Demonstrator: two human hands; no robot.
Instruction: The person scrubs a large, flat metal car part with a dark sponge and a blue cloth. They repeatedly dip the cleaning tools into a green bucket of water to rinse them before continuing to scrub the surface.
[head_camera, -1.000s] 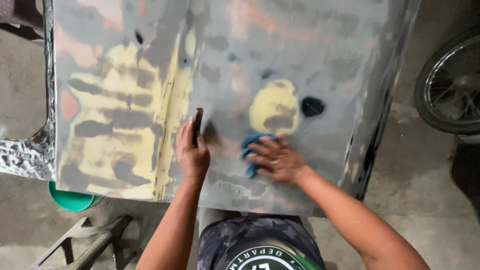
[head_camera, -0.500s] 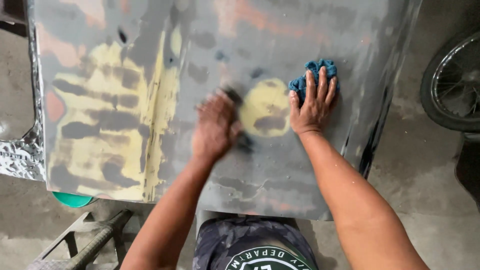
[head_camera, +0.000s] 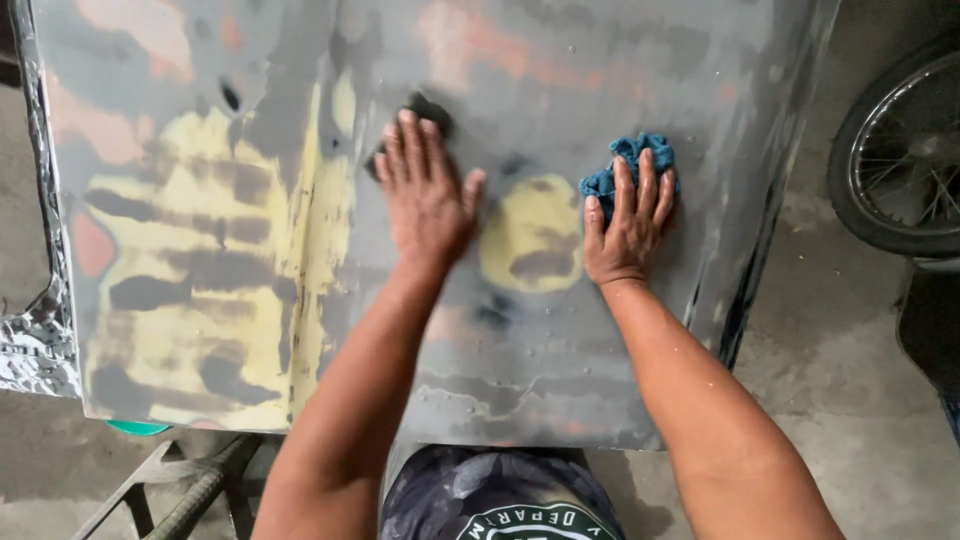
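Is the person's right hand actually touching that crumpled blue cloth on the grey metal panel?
Touching. The head view shows the right hand lying flat on the panel with its fingers pressed over the crumpled blue cloth, no gap between them.
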